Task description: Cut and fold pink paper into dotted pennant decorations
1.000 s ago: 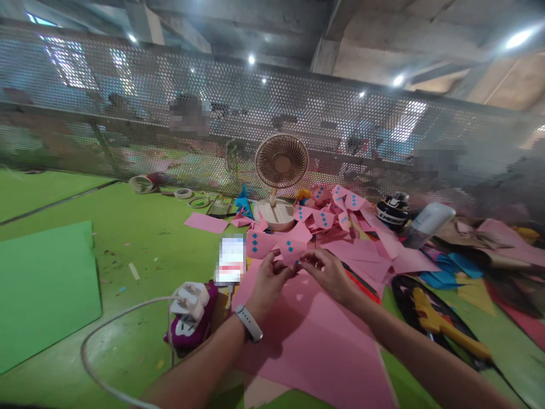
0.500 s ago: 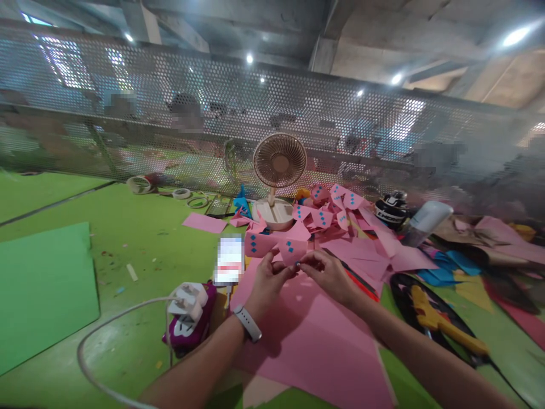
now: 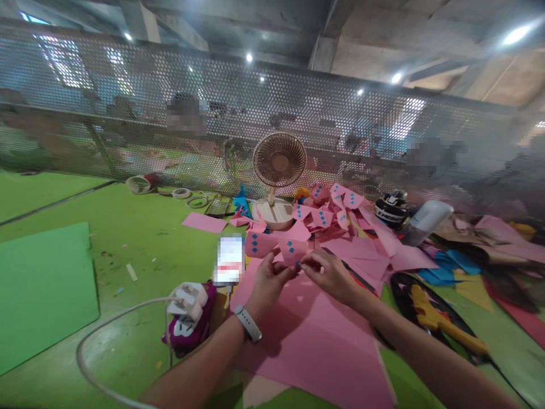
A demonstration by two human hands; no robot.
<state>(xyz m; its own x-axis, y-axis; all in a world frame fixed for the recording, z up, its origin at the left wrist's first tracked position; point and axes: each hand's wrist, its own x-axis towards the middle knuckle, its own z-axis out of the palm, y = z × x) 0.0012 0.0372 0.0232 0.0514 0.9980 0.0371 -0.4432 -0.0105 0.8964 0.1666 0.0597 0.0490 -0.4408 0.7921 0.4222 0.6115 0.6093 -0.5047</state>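
Note:
My left hand (image 3: 267, 278), with a watch on its wrist, pinches the lower edge of a small pink paper piece (image 3: 292, 250) marked with blue diamonds. My right hand (image 3: 327, 272) meets it from the right, fingertips pinched at the same edge of that piece. Both hands hover over a large pink paper sheet (image 3: 310, 335) lying on the green surface. Behind them lies a heap of similar pink pieces with blue diamonds (image 3: 327, 213).
A small fan (image 3: 279, 170) stands behind the heap. A phone (image 3: 230, 259) and a plug block with white cable (image 3: 187, 312) lie at the left, a green sheet (image 3: 42, 284) farther left. A yellow glue gun (image 3: 443, 324) lies right. A perforated metal fence (image 3: 170, 113) closes the back.
Almost nothing differs; both hands stay pinched on the small pink piece, with only a slight shift of the view.

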